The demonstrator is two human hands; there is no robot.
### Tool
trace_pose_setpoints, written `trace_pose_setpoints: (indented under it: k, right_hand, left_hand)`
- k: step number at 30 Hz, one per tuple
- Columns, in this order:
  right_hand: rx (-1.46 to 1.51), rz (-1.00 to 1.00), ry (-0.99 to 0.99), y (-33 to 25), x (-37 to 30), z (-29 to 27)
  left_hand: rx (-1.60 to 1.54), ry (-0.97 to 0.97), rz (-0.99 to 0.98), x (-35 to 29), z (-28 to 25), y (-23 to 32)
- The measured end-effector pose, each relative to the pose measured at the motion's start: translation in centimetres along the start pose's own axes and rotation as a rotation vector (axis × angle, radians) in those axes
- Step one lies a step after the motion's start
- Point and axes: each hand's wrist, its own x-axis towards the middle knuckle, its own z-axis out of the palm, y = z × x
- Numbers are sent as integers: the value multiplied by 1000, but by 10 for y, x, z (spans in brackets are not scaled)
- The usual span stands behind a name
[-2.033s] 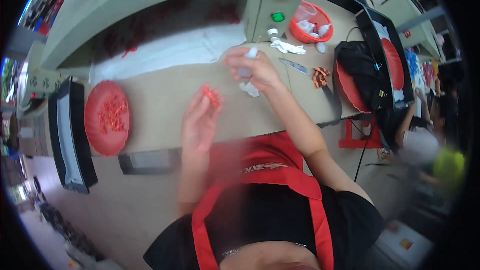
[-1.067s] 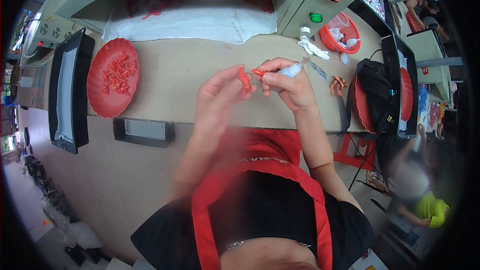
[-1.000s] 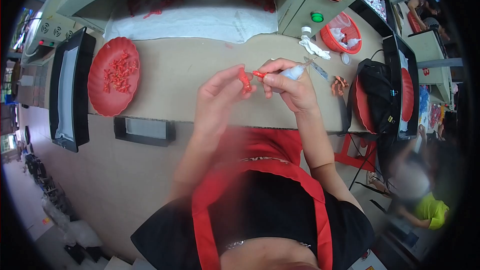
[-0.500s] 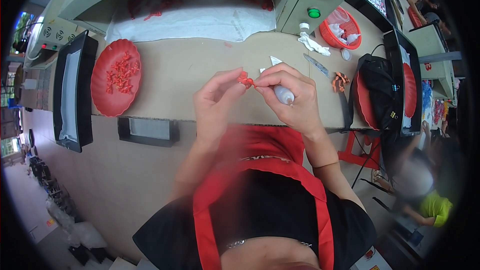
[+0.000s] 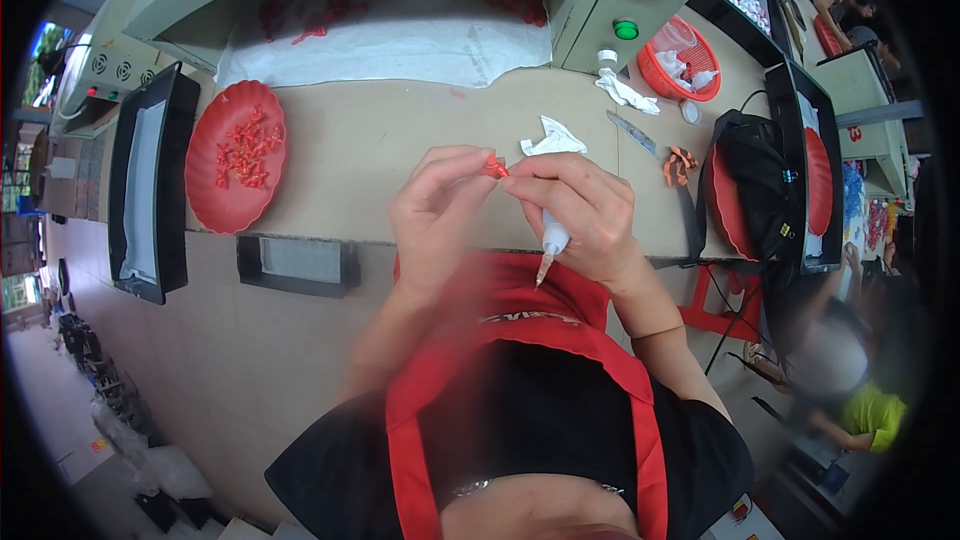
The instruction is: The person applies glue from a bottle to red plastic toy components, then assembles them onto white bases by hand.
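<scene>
Both hands meet over the near part of the table. My left hand (image 5: 435, 202) pinches a small red figure-like piece (image 5: 495, 168) between thumb and fingertips; its exact kind is too small to tell. The thumb and forefinger of my right hand (image 5: 590, 202) touch the piece's right side. Tucked under the right hand's other fingers is a white squeeze bottle (image 5: 553, 234), its thin amber tip pointing down toward my apron. Just beyond the right hand lies a crumpled white cloth (image 5: 555, 137).
A red scalloped plate (image 5: 205, 195) with several small red pieces stands left, beside a black tray (image 5: 184, 180). Ahead, a green machine (image 5: 590, 15) holds more red pieces on white cloth. Right are a knife (image 5: 632, 133), a red basket (image 5: 650, 70) and a black bag (image 5: 752, 165).
The squeeze bottle has swung in my right hand, so its tip now points down toward me. The right fingers have shifted on the red piece, and more of the white cloth shows.
</scene>
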Motion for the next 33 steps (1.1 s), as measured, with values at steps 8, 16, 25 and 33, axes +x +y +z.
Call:
trace_pose_setpoints:
  k: [8, 16, 25, 33]
  right_hand:
    - [129, 77, -1, 7, -2, 0]
    - [207, 209, 24, 3, -2, 0]
    - [370, 274, -37, 8, -3, -5]
    - [663, 426, -135, 14, -3, -7]
  left_hand:
    - [-7, -36, -8, 0, -2, -1]
    - [-85, -21, -68, 2, 0, -1]
    - [-296, -255, -301, 14, -22, -8]
    - [-476, -388, -561, 25, -30, -12]
